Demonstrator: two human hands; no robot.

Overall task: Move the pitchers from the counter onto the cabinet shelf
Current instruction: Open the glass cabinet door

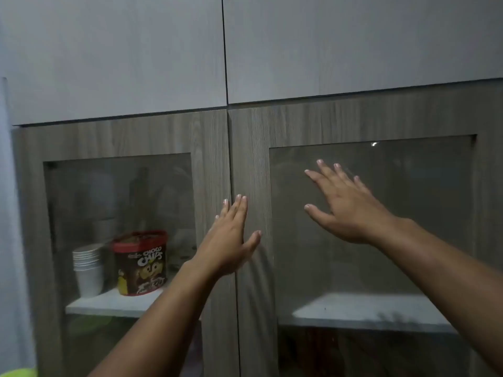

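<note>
1. A yellow-green object, cut off by the frame edge, is seen at the bottom corner, well left of and below both hands.
2. A stack of white cups and a red-lidded tub labelled "Choco Chips" are seen behind the glass of the left cabinet door, left of and just below the left hand, standing side by side on a white shelf.
3. The left hand is held open with straight fingers, laid over the seam where the two closed doors meet; whether it presses the wood cannot be told.
4. The right hand is spread open with fingers apart, placed against or just before the glass pane of the right cabinet door; contact cannot be told.
5. A bare white cabinet shelf is seen behind the glass, below the right hand.
6. No pitchers are seen in this view, so their place cannot be told.
</note>
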